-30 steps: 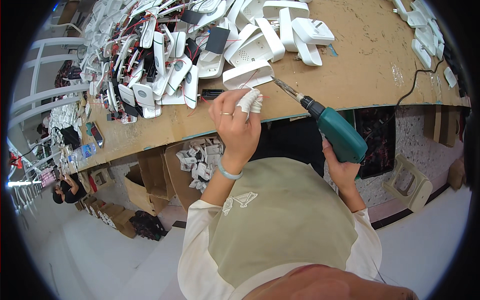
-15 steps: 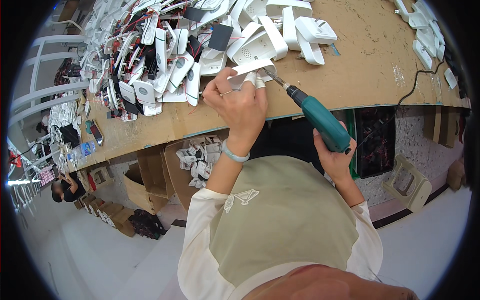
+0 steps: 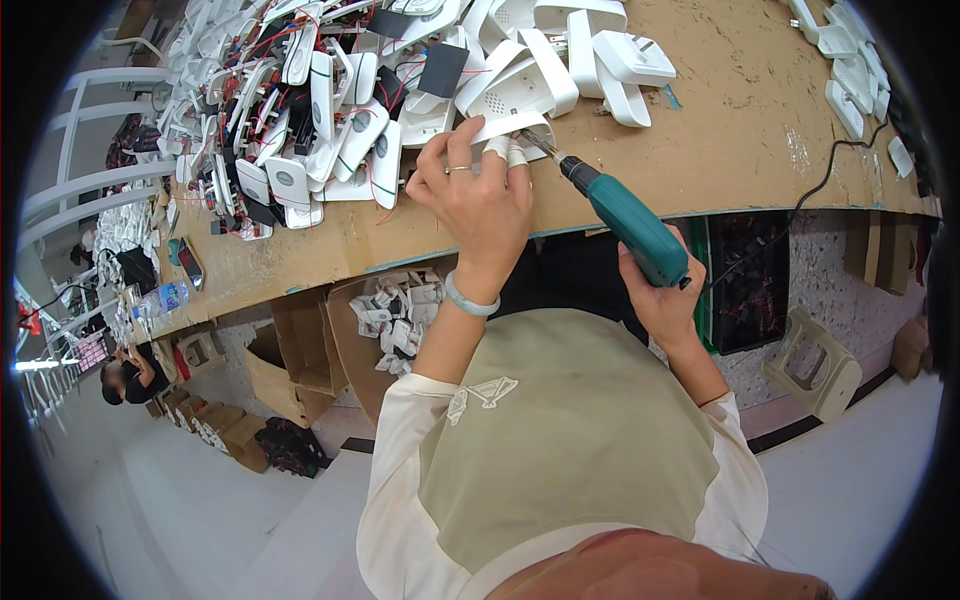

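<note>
My left hand [image 3: 478,200] grips a white plastic housing [image 3: 513,126] near the table's front edge. White wraps cover two of its fingertips, which reach inside the shell. My right hand [image 3: 665,292] is closed around the rear end of a teal electric screwdriver [image 3: 632,222]. Its bit slants up and left into the housing beside my left fingertips; the very tip is hidden. Just beyond lie more white housings [image 3: 528,90], some open side up, one with plug prongs [image 3: 634,58].
A large heap of white parts with red wires [image 3: 335,130] covers the table's left side. More white housings [image 3: 850,80] lie at the far right beside a black cable [image 3: 828,170]. Below the table stand a carton of white pieces [image 3: 400,318], a dark crate [image 3: 750,285] and a stool [image 3: 815,365]. A person [image 3: 135,376] sits far left.
The screwdriver and my right hand have shifted slightly up and left, bringing the bit deeper into the housing. My left hand keeps its hold, with its fingers a little shifted.
</note>
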The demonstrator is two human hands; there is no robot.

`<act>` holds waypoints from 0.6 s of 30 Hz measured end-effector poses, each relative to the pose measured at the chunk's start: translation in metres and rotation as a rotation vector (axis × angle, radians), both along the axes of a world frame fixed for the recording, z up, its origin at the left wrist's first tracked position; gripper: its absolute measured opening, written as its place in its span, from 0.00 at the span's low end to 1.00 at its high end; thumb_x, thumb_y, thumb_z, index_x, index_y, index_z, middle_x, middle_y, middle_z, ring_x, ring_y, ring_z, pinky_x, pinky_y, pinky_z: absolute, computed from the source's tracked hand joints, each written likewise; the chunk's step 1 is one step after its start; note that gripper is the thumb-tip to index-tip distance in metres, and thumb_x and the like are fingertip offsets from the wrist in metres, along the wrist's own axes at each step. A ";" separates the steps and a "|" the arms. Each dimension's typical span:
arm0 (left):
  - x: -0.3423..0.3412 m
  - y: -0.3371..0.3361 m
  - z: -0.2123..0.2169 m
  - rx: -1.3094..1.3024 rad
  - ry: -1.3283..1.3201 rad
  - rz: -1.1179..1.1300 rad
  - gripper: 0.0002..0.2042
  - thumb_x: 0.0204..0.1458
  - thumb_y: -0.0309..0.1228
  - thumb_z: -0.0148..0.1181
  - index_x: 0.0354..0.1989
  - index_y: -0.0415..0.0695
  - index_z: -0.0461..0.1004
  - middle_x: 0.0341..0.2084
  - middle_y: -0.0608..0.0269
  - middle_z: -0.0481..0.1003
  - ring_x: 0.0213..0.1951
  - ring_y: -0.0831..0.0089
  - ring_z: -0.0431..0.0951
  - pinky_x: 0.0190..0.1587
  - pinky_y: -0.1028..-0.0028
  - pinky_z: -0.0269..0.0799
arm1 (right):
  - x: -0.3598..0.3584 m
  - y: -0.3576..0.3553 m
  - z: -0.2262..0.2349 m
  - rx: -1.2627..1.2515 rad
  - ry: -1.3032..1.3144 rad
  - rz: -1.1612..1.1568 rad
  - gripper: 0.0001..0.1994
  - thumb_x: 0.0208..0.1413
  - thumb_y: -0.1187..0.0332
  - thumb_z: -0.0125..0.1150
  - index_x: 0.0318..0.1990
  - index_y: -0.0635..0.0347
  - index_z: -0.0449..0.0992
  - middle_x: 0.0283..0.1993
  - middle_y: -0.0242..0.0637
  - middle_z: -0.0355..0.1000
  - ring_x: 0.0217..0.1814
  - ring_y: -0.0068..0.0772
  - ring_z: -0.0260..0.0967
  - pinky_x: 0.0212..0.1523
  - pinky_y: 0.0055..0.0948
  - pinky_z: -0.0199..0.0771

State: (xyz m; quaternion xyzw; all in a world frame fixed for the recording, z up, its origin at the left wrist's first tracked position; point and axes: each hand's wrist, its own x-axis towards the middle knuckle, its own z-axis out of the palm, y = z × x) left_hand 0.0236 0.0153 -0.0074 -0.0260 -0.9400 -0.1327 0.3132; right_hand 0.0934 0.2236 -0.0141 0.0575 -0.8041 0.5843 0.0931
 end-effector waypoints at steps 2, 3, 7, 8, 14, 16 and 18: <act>-0.001 0.000 0.000 -0.003 0.002 0.004 0.06 0.40 0.28 0.64 0.25 0.40 0.78 0.52 0.62 0.75 0.54 0.55 0.66 0.51 0.55 0.53 | -0.001 -0.001 0.000 0.006 0.013 0.007 0.13 0.50 0.80 0.67 0.45 0.68 0.77 0.36 0.43 0.77 0.34 0.30 0.76 0.40 0.25 0.74; -0.001 0.001 0.000 -0.002 0.004 0.006 0.06 0.40 0.28 0.64 0.25 0.39 0.78 0.52 0.62 0.75 0.54 0.55 0.66 0.51 0.55 0.52 | -0.002 -0.001 0.000 0.002 0.001 0.010 0.13 0.50 0.80 0.67 0.45 0.68 0.77 0.36 0.42 0.77 0.34 0.30 0.75 0.40 0.24 0.74; 0.000 0.000 0.001 0.007 -0.008 0.001 0.06 0.40 0.28 0.64 0.25 0.39 0.78 0.52 0.62 0.76 0.54 0.55 0.66 0.51 0.55 0.52 | -0.002 -0.001 0.002 0.013 0.008 0.004 0.14 0.51 0.81 0.67 0.46 0.69 0.77 0.36 0.42 0.77 0.34 0.29 0.75 0.40 0.24 0.74; 0.000 0.000 0.001 0.008 -0.008 0.000 0.06 0.40 0.28 0.64 0.25 0.39 0.78 0.52 0.62 0.76 0.54 0.55 0.66 0.51 0.55 0.52 | -0.001 0.000 0.002 0.014 0.008 0.003 0.14 0.51 0.81 0.67 0.46 0.69 0.77 0.36 0.42 0.77 0.34 0.29 0.75 0.40 0.24 0.74; -0.001 0.001 0.000 0.014 0.007 0.002 0.06 0.40 0.28 0.65 0.25 0.39 0.79 0.51 0.62 0.76 0.54 0.55 0.66 0.51 0.55 0.53 | -0.001 0.000 0.003 0.015 0.020 -0.009 0.13 0.51 0.81 0.67 0.46 0.69 0.77 0.35 0.41 0.76 0.33 0.27 0.74 0.39 0.23 0.74; -0.002 0.002 0.000 -0.002 0.031 0.008 0.05 0.40 0.28 0.65 0.25 0.40 0.79 0.51 0.62 0.76 0.54 0.55 0.67 0.50 0.55 0.53 | -0.002 -0.001 0.002 -0.002 0.005 -0.001 0.13 0.51 0.81 0.67 0.46 0.68 0.77 0.35 0.40 0.76 0.32 0.27 0.73 0.38 0.22 0.73; -0.003 0.002 0.000 -0.001 0.015 0.015 0.05 0.40 0.28 0.65 0.25 0.40 0.79 0.51 0.63 0.76 0.54 0.55 0.67 0.50 0.55 0.53 | -0.003 -0.001 0.001 -0.006 0.005 0.000 0.13 0.51 0.80 0.67 0.46 0.68 0.77 0.35 0.40 0.75 0.32 0.27 0.72 0.38 0.23 0.73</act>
